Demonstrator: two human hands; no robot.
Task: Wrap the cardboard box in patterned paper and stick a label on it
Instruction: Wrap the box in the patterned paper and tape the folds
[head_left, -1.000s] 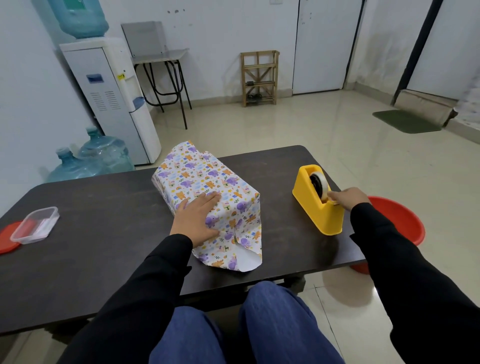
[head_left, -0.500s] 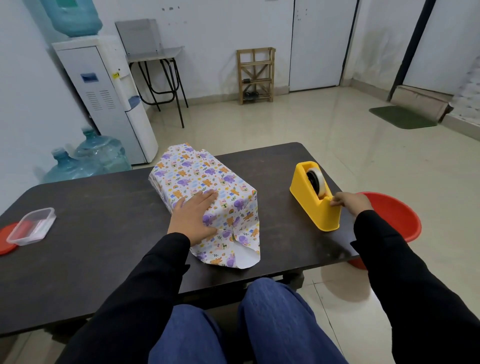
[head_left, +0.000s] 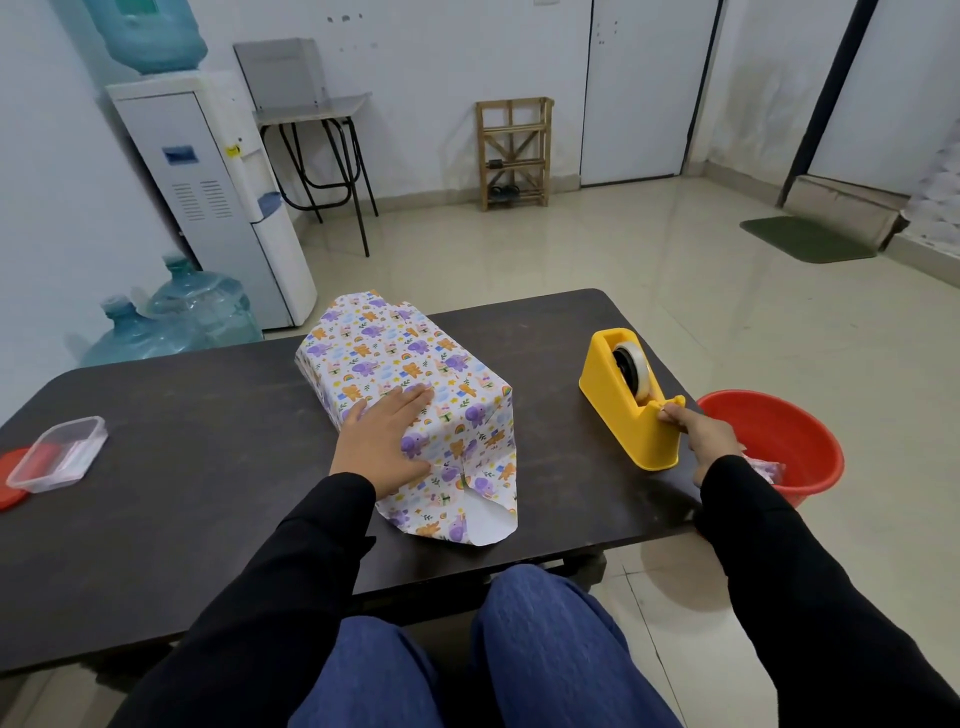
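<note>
- the cardboard box (head_left: 395, 364) lay mid-table with its long axis running away from me. the patterned paper (head_left: 467, 410) covered it and no bare cardboard showed.
- left hand (head_left: 382, 441) lay flat on the near top of the box, fingers straight and together, pressing the paper down.
- right hand (head_left: 706, 434) was pinched together at the cutter end of the yellow tape dispenser (head_left: 623, 415), near the right edge of the table (head_left: 182, 467). i judged it had the tape end, but the clear strip did not show.
- handling, my judgement: the paper is thin, creases and tears easily, and would spring open if released. the box looked light and stiff, so likely to slide on the table. hold it by flat palm pressure on top, not by the paper edges.
- the near flap (head_left: 467, 519) lay unfolded on the table with its white underside showing, so that end was not closed.
- hidden: the far end of the box, the seam under my palm, and the underside. i could not tell whether any tape was on yet.
- no label seen. the clear container (head_left: 60, 454) at far left held something reddish, too small to identify.
</note>
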